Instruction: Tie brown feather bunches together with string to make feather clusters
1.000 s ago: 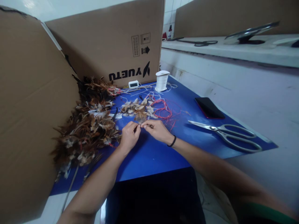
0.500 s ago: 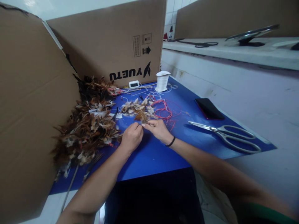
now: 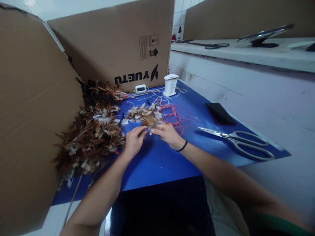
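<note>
Head view, right hand (image 3: 170,135): pinching feathers (image 3: 150,121), likely steadying them.
Left hand (image 3: 134,141): fingertips beside them; grip unclear.
Scissors (image 3: 225,135): probably parked within reach.

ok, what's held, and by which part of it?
Brown feather tuft: right grip pinches its greyish near end. Left grip is close beside it; can't tell whether that holds it too.

A craft workspace — heaped feathers (image 3: 98,134), white spool (image 3: 170,86), large scissors (image 3: 223,135).
</note>
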### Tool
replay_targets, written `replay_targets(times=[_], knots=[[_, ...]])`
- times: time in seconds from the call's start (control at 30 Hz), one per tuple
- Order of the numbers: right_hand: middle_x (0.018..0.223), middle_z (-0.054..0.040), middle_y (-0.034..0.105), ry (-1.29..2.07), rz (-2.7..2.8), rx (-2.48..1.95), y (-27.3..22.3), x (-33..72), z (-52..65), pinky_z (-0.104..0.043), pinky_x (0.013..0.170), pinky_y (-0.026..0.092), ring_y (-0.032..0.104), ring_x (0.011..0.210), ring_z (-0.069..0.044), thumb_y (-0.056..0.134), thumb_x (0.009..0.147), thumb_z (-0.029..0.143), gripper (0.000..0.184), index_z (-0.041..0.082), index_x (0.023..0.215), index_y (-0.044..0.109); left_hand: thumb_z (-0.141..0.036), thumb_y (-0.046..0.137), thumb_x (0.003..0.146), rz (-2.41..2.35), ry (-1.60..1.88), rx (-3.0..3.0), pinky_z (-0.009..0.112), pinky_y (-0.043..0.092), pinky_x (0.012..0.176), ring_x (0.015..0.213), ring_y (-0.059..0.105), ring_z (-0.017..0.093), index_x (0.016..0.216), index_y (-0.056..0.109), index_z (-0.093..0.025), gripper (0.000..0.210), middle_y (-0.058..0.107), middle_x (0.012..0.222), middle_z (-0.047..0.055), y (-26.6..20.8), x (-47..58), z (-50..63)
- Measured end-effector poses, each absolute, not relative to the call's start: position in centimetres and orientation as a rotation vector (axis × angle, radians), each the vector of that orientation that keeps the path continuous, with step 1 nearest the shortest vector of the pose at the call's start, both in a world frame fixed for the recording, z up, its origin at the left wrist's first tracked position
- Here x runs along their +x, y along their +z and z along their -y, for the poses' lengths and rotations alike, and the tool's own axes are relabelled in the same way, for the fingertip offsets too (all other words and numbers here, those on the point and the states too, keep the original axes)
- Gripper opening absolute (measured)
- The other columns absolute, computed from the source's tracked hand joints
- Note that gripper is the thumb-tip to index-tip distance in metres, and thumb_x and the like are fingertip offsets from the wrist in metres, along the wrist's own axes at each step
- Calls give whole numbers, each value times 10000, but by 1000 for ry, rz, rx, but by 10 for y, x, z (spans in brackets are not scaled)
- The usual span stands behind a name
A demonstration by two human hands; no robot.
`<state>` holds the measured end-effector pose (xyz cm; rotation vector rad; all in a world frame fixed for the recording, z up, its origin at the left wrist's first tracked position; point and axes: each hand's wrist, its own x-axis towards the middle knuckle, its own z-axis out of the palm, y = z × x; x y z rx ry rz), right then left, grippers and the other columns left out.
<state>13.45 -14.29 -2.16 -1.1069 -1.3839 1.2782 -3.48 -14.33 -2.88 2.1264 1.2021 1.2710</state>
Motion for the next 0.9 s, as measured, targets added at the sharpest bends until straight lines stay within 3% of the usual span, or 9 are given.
replay_targets(times=[0.17, 0.43, 0.53, 0.7, 0.9], knots=[[444, 83, 301, 1266, 1378, -1126, -24, 136, 140, -230, 443, 177, 268, 446, -54, 645, 666, 437, 333, 180, 555, 466, -264, 550, 830, -1245, 1228, 2198, 230, 444, 587, 553, 553, 95, 769, 671, -180, 159, 599, 624, 1, -26, -38, 144], [404, 108, 277, 1352, 1300, -1172, -25, 136, 140, -207, 392, 132, 213, 375, -24, 674, 630, 434, 375, 183, 519, 418, -339, 642, 750, -987, 1289, 1603, 208, 476, 489, 506, 541, 66, 730, 639, -135, 205, 607, 769, 22, -30, -30, 143], [378, 117, 259, 1462, 1261, -1172, -23, 136, 141, -203, 363, 108, 188, 343, -23, 667, 648, 385, 326, 186, 539, 432, -337, 655, 739, -894, 1297, 1510, 212, 485, 475, 516, 559, 70, 744, 632, -131, 208, 626, 837, 40, -30, -27, 144], [353, 117, 251, 1661, 1209, -1173, -19, 138, 142, -183, 335, 101, 167, 325, -22, 629, 709, 286, 276, 186, 556, 423, -352, 620, 775, -849, 1173, 1443, 195, 461, 432, 464, 550, 72, 814, 600, -134, 223, 638, 692, 19, -33, -24, 146], [342, 111, 249, 1797, 1164, -1210, -16, 140, 141, -164, 325, 112, 169, 317, -22, 564, 753, 184, 242, 177, 556, 425, -378, 593, 793, -822, 1127, 1486, 201, 465, 432, 474, 580, 76, 801, 541, -140, 243, 673, 858, 52, -34, -25, 146]])
